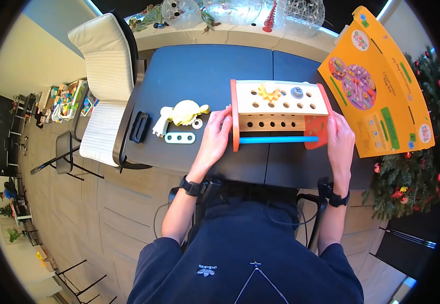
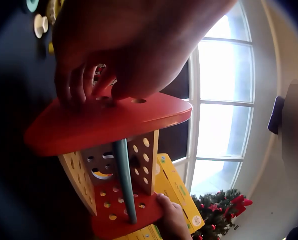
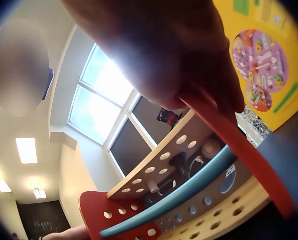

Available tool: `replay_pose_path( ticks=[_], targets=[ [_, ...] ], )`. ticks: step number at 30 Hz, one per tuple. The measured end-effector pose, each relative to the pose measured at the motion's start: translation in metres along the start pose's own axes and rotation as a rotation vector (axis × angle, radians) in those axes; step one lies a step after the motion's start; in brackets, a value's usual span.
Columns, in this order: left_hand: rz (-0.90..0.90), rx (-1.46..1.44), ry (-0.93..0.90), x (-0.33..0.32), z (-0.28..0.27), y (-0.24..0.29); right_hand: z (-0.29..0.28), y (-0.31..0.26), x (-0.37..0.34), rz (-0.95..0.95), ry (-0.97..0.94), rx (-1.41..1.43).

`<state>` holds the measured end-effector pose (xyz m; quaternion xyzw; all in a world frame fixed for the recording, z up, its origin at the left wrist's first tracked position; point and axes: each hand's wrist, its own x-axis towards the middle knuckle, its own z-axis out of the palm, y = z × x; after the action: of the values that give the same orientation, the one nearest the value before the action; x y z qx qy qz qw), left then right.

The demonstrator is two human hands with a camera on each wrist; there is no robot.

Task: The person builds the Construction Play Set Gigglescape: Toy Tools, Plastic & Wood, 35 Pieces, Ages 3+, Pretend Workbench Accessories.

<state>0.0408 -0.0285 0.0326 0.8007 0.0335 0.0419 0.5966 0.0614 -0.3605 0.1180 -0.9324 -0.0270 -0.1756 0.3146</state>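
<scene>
A toy workbench (image 1: 248, 105) with a perforated wooden top, red side panels and a blue rod (image 1: 279, 140) stands before me at the table's near side. My left hand (image 1: 215, 137) holds its left side; in the left wrist view bent fingers rest on the outer face of the red panel (image 2: 109, 127). With the right hand (image 1: 341, 139) I grip the opposite red panel (image 3: 239, 155), thumb and fingers around its edge. On the top sit a yellow gear (image 1: 269, 93) and a grey screw head (image 1: 297, 92).
Left on the dark table (image 1: 199, 66) lie a pale green three-hole strip (image 1: 180, 138), a cream ring (image 1: 197, 123), a yellow-and-cream pile of parts (image 1: 184, 112) and a black tray (image 1: 139, 127). A large yellow box (image 1: 382, 121) stands at right, near a decorated tree (image 1: 407, 187).
</scene>
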Motion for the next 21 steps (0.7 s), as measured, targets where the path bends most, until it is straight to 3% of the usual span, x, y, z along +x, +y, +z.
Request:
replay_pose_path(
  ticks=[3, 6, 9, 12, 15, 18, 21],
  targets=[
    [-0.052, 0.064, 0.012, -0.009, -0.008, 0.006, 0.006, 0.001, 0.006, 0.016, -0.003, -0.05],
    [-0.009, 0.541, 0.155, -0.021, -0.022, -0.014, 0.005, -0.008, 0.005, 0.077, -0.024, -0.076],
    [-0.063, 0.796, 0.224, -0.029, -0.032, -0.014, 0.001, -0.013, 0.003, 0.157, -0.099, -0.07],
    [-0.01, 0.902, 0.262, -0.03, -0.035, -0.027, 0.009, -0.007, -0.012, -0.095, 0.229, -0.172],
    [0.07, 0.886, 0.266, -0.03, -0.036, -0.034, -0.009, -0.001, -0.03, -0.034, 0.367, -0.091],
    [0.182, 0.857, 0.222, -0.037, -0.033, -0.03, -0.022, -0.006, -0.056, -0.063, 0.198, 0.141],
    [0.172, 0.739, 0.169, -0.051, -0.03, -0.015, -0.018, -0.04, -0.072, -0.166, -0.26, 0.203]
  ],
)
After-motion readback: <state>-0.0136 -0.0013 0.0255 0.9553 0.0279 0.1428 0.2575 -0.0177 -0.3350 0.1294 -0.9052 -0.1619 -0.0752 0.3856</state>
